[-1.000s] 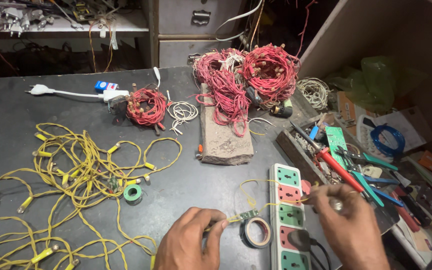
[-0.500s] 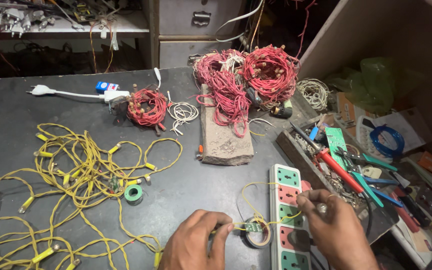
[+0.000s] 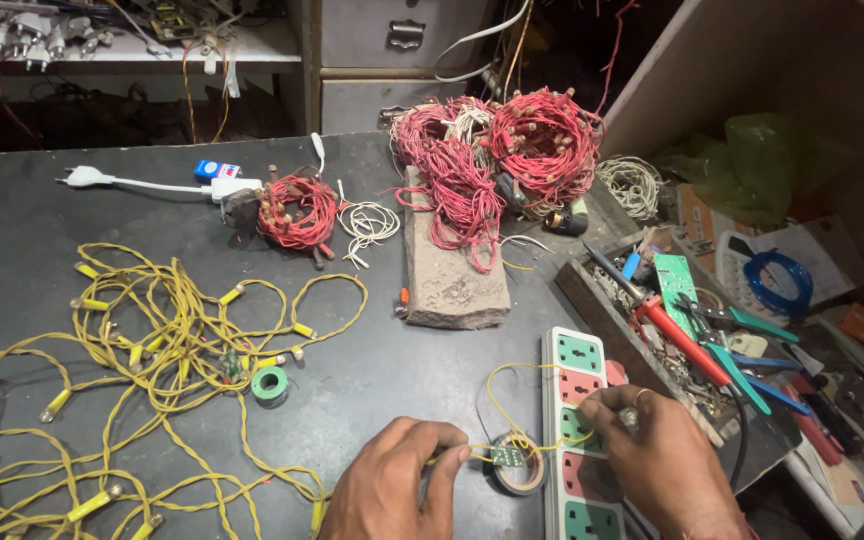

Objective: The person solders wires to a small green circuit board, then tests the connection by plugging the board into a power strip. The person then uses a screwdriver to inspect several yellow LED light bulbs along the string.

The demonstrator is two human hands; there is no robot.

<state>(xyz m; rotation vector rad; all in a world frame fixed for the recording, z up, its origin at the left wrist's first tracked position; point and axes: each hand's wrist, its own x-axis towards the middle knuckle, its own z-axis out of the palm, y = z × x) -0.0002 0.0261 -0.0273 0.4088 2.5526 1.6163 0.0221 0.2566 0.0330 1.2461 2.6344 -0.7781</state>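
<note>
Yellow wire (image 3: 512, 400) stretches between left hand (image 3: 397, 490) and right hand (image 3: 652, 455).

A dark grey worktable (image 3: 72, 230) fills most of the view, lit from above. Behind it stands a grey metal cabinet (image 3: 392, 60) with a drawer handle, beside a cluttered pale shelf (image 3: 112, 45). A beige slanted panel (image 3: 782, 70), perhaps a wall, rises at the right

hands (image 3: 397, 490): 2; power strip (image 3: 580, 440): 1; tape rolls (image 3: 270, 385): 2; brick (image 3: 452, 275): 1
</note>
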